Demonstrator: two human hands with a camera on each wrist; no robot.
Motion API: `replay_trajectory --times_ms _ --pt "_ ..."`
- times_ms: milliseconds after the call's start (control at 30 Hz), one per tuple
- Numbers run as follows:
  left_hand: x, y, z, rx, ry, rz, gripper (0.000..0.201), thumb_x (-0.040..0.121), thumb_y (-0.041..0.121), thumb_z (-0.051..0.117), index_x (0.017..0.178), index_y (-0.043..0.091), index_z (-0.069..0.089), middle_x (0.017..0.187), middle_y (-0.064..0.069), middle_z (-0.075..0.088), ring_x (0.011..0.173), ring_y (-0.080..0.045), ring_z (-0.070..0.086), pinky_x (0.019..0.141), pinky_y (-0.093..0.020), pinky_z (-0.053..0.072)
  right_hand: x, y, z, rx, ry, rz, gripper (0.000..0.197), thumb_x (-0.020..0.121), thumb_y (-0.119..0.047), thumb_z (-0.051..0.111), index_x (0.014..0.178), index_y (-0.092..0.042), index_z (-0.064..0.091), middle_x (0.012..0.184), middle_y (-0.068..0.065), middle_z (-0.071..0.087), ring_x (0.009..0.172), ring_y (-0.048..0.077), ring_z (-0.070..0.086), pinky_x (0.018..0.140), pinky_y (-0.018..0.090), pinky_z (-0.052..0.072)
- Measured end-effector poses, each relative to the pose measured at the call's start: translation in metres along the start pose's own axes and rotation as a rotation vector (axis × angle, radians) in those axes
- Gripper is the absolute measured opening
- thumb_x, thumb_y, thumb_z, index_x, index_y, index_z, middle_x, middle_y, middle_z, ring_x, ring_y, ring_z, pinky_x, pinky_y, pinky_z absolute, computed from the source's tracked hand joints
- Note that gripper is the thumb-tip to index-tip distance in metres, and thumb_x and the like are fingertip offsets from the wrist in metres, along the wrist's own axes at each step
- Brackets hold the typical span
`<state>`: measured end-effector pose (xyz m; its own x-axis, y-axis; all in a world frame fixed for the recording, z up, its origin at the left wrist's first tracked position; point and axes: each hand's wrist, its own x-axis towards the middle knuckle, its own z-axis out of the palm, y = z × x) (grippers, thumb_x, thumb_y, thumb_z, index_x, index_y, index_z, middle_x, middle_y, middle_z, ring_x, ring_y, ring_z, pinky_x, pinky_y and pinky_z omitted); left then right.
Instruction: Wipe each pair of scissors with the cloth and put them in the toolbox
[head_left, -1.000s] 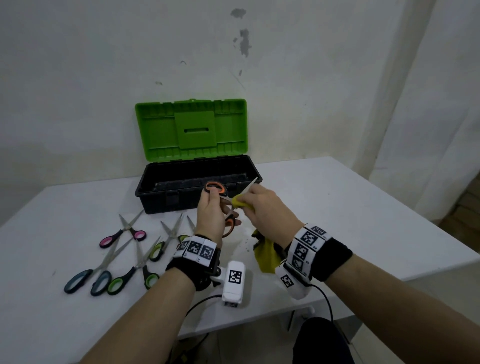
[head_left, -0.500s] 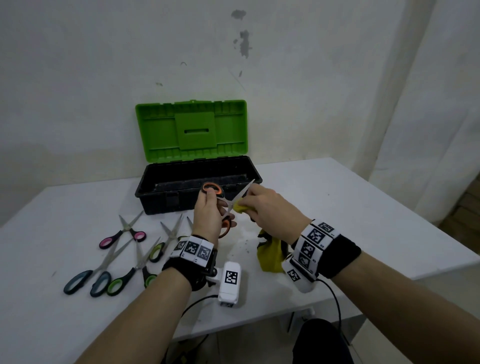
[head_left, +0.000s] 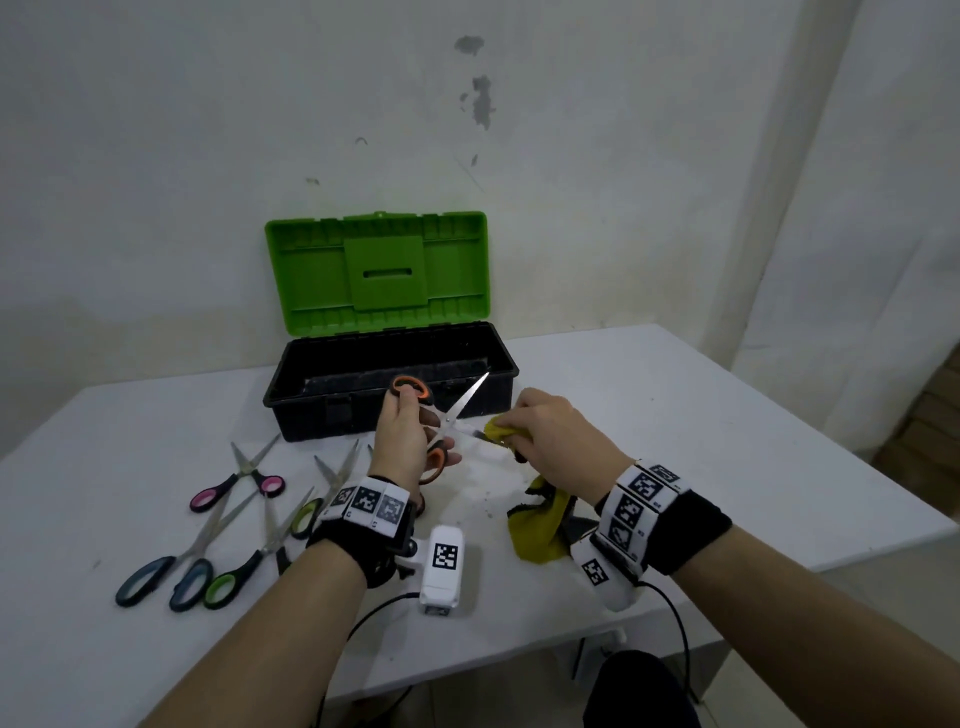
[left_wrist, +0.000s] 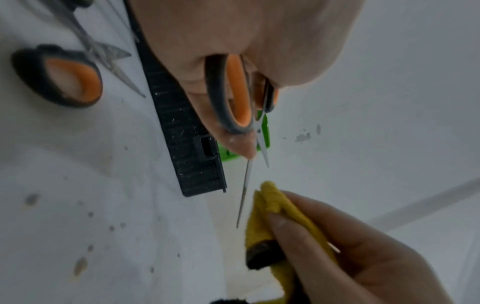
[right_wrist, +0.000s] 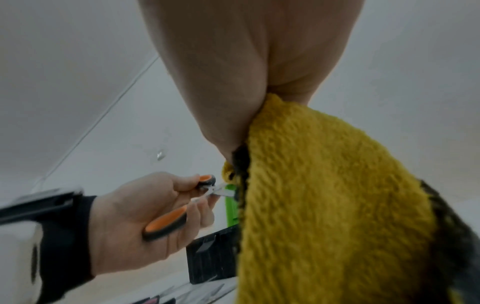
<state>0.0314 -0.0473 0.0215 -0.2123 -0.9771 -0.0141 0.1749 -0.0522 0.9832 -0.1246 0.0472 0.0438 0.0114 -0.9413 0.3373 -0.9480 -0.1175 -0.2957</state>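
Item: orange-handled scissors, blades parted, just before the toolbox, our left hand clamped through the loops, our right hand pinching the soft cloth by one blade; we judge them rigid, light, sharp, best gripped by the handles.

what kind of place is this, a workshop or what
Probably a plain spare room used as a makeshift work spot, not a fitted workshop: a white table against a stained bare wall, an open toolbox, and a curtain.
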Motion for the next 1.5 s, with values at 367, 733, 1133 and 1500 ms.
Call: replay_trajectory --times_ms 367,733,1133,1500 --pt "0.007 0.011 -0.007 0.226 -0.054 0.009 0.02 0.105 0.05 0.021 0.117 0.04 0.035 0.082 -0.018 0.057 0.049 -0.023 0.051 0.049 -0.031 0.047 0.012 0.015 -0.02 0.209 0.287 -0.016 0.018 0.095 -0.021 0.059 0.108 -0.02 0.071 0.089 -0.004 0.06 0.078 0.011 0.056 0.07 0.016 0.04" --pt "0.014 -0.006 -0.021 0.576 -0.354 0.245 0.01 0.096 0.01 0.062 0.091 0.016 0.056 0.081 -0.004 0.064 0.063 -0.006 0.055 0.062 -0.019 0.042 0.01 0.024 -0.014 0.716 0.216 0.378 0.014 0.095 -0.025 0.057 0.096 -0.021 0.07 0.091 0.004 0.072 0.086 0.022 0.068 0.077 0.033 0.056" --pt "0.01 -0.014 -0.017 0.512 -0.415 0.173 0.002 0.094 0.014 0.065 0.093 0.015 0.065 0.076 -0.001 0.066 0.06 -0.012 0.055 0.057 -0.027 0.045 0.004 0.009 -0.006 0.335 0.119 0.106 0.008 0.086 -0.021 0.067 0.093 -0.025 0.069 0.077 -0.014 0.064 0.065 0.002 0.057 0.06 0.013 0.044" --pt "0.0 -0.012 -0.005 0.299 -0.348 0.155 0.018 0.086 0.007 0.074 0.092 -0.001 0.059 0.069 -0.002 0.069 0.045 -0.005 0.044 0.044 -0.02 0.036 0.005 -0.003 0.016 -0.054 0.181 -0.185 0.02 0.092 -0.008 0.058 0.106 -0.013 0.072 0.093 0.006 0.057 0.072 0.025 0.058 0.059 0.036 0.05"
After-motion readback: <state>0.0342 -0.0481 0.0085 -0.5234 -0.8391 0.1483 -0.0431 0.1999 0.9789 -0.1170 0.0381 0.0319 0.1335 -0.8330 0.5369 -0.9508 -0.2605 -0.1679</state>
